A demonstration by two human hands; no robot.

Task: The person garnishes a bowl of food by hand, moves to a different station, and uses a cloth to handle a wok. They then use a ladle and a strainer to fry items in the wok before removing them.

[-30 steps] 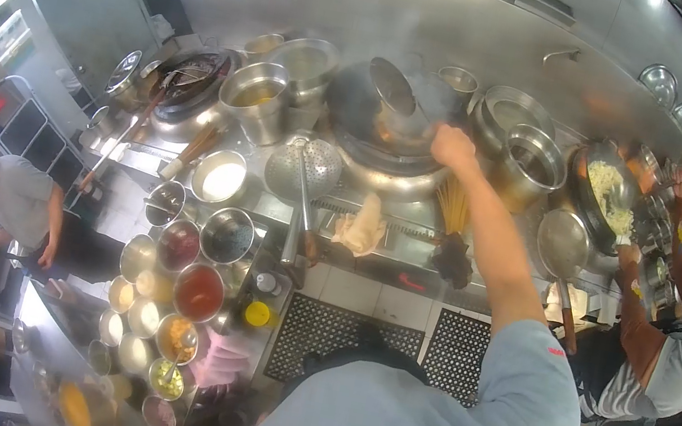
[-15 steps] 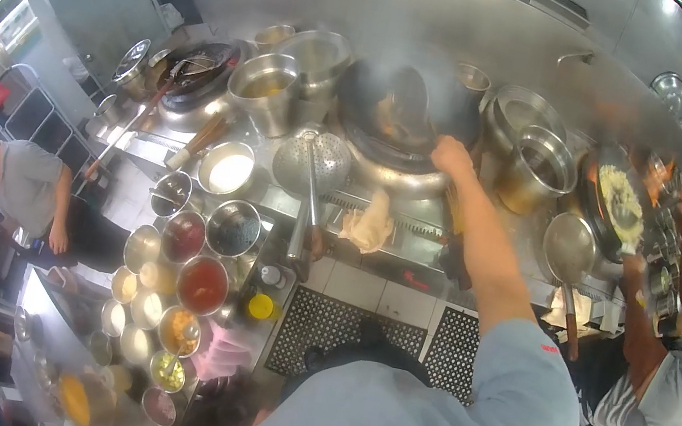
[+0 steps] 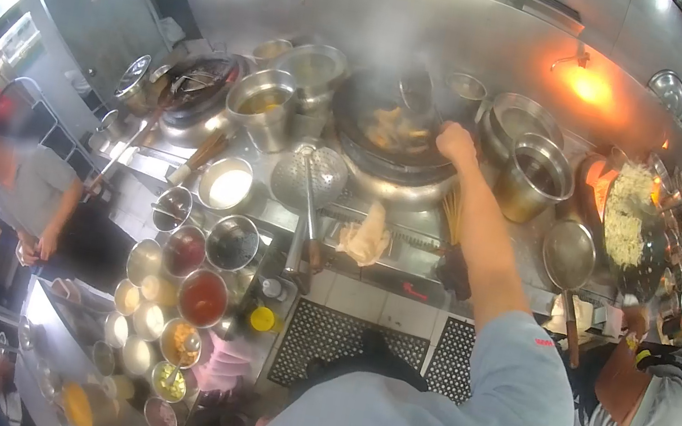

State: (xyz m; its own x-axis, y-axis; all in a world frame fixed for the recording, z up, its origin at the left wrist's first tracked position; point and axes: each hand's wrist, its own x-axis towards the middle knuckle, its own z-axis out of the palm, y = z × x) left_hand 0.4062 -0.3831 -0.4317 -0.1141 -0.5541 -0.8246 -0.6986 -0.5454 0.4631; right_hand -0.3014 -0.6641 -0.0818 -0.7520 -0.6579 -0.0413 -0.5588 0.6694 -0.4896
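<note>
My right hand [image 3: 458, 145] is closed around the handle of a wok ladle [image 3: 417, 94], reaching over the right rim of a large dark wok [image 3: 350, 137]. Browned food pieces [image 3: 397, 130] lie in the wok, and steam blurs its far side. The ladle's head is near the back of the wok, partly hazed. Below the wok, a crumpled beige cloth [image 3: 365, 236] rests on the stove's front edge. To the left, a perforated strainer [image 3: 307, 178] lies with its handle toward me. My left hand is out of sight.
Metal pots [image 3: 536, 179] flank the wok. Several containers of sauces and ingredients [image 3: 203, 296] stand at left. A mesh strainer [image 3: 569, 253] lies at right. One co-worker [image 3: 37, 201] stands at left; another [image 3: 648, 386] works a noodle-filled wok [image 3: 635, 228] beside flames.
The ladle head has moved back in the wok, and the food pieces show more clearly. At right, the co-worker's wok has tipped, its food spread upward, and flame glow has appeared. The left co-worker's hands have come together.
</note>
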